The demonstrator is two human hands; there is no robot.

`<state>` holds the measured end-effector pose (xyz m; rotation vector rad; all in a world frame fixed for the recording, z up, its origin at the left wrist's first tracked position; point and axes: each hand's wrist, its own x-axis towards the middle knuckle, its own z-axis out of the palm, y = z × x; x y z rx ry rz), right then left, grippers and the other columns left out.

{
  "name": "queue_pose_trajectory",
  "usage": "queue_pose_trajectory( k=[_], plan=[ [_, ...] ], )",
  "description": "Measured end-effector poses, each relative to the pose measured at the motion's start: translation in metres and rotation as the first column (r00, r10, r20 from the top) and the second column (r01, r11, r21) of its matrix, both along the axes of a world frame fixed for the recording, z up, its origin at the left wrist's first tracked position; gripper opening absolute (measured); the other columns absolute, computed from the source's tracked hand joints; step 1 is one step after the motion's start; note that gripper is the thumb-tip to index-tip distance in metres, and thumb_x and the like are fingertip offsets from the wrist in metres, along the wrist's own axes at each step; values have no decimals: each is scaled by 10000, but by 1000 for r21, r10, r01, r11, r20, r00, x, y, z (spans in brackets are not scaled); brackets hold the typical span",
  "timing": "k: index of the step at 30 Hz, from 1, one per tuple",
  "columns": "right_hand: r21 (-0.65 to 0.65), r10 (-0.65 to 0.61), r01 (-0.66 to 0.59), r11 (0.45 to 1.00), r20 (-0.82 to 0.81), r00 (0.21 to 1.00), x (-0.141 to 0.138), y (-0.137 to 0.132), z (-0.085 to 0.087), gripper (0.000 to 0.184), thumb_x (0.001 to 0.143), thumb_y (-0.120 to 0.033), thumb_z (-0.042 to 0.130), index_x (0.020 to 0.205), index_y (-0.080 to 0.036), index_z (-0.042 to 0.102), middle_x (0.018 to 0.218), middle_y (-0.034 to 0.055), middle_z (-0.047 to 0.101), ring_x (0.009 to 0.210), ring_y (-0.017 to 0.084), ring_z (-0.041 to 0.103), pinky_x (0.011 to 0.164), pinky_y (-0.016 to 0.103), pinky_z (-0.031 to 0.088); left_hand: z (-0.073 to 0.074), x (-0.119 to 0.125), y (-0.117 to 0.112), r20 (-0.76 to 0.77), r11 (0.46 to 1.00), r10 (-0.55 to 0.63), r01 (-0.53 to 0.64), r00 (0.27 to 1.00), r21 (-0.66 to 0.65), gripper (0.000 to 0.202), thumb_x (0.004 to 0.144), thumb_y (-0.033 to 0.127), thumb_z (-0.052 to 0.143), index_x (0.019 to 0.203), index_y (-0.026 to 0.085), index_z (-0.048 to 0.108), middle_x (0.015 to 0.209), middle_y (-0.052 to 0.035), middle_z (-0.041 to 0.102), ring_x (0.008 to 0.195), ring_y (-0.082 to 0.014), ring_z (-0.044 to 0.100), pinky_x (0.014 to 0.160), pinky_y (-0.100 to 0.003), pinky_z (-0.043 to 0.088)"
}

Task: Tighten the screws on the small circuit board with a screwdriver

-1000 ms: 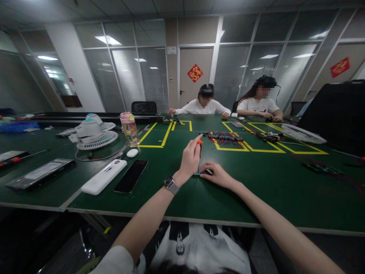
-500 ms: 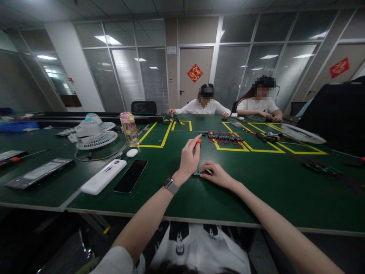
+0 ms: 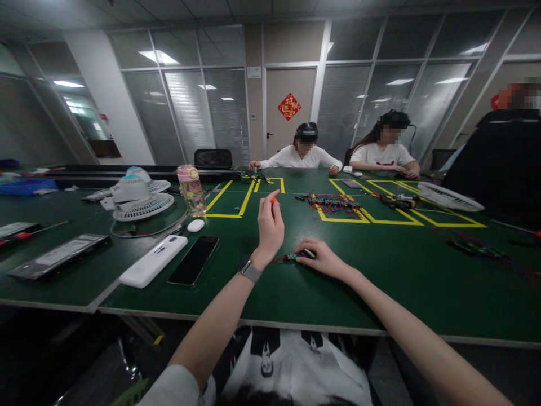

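My left hand (image 3: 269, 225) is raised above the green table (image 3: 380, 282), fingers closed round a small tool with an orange tip (image 3: 274, 199). A watch sits on that wrist. My right hand (image 3: 318, 256) lies on the table, fingers pressed on a small green part with coloured wires (image 3: 291, 257) that trail left from it. A pile of coloured wires (image 3: 333, 204) lies farther back inside a yellow taped box.
A black phone (image 3: 193, 260), a white power bank (image 3: 154, 260), a white mouse (image 3: 195, 225), a pink-lidded bottle (image 3: 191, 190) and small fans (image 3: 137, 198) lie left. Two people sit across the table; a person in black is at right. More wires (image 3: 486, 251) lie right.
My left hand has lifted up and to the left with the orange-tipped tool, away from the part. My right hand stays on the part. A person at far right has come into view.
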<state>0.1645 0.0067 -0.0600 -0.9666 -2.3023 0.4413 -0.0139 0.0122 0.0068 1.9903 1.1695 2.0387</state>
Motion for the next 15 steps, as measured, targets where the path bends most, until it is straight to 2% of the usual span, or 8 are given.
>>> queue_pose_trajectory(
  k=[1,3,5,6,8,10,12,15],
  plan=[
    [4,-2,2,1000,-2,1000,0,0,0,136,822,-268,653,926,-189,692,915,64,651,889,202,602,830,335,462,1,-1,0,-38,999,8,-9,999,-35,294,959,291,376,1187,183,524,1069,-86,614,898,-152,589,805,-276,470],
    [16,-4,4,1000,-9,1000,-1,-1,-1,147,828,-274,647,944,-196,694,931,67,650,898,204,603,834,338,464,3,-4,1,-239,980,-29,-19,971,-196,225,907,344,484,983,190,629,877,-38,662,767,-146,601,734,-259,461],
    [34,-4,4,999,-25,1000,-2,-2,-2,142,837,-279,637,934,-199,702,941,72,644,897,204,607,834,338,468,3,-8,3,-466,929,-108,-78,878,-363,256,853,394,545,766,184,662,706,-21,650,662,-149,589,664,-255,442],
    [41,-1,3,999,-35,999,-3,-2,-2,138,841,-280,632,926,-200,705,943,73,643,895,203,609,832,337,472,2,-10,4,-551,902,-151,-115,821,-417,263,831,401,565,730,180,665,693,-28,651,657,-158,592,648,-258,436],
    [53,6,-3,999,-56,998,-4,-2,-3,127,842,-278,631,905,-201,709,935,72,644,888,200,614,825,333,479,-1,-16,7,-667,853,-284,-136,689,-504,185,763,373,636,779,196,690,776,-38,680,731,-183,617,665,-258,439],
    [59,10,-6,998,-71,997,-5,-1,-4,113,840,-272,633,884,-200,708,924,70,647,883,198,617,819,330,484,-6,-20,11,-723,814,-357,-183,591,-552,257,754,357,644,966,217,682,955,-57,684,872,-207,624,726,-259,451],
    [60,10,-6,998,-68,998,-6,-1,-4,107,842,-267,630,865,-198,708,911,68,651,875,195,618,815,328,487,-13,-20,14,-734,796,-388,-198,557,-572,303,817,328,572,1083,201,643,1047,-85,660,931,-205,618,781,-260,454],
    [70,15,-12,998,-45,999,-7,0,-5,112,850,-257,616,842,-195,709,895,68,656,863,194,618,816,328,485,-23,-16,17,-752,759,-422,-257,506,-599,328,901,258,409,1107,136,634,1083,-151,616,903,-209,631,807,-296,463]
  ],
)
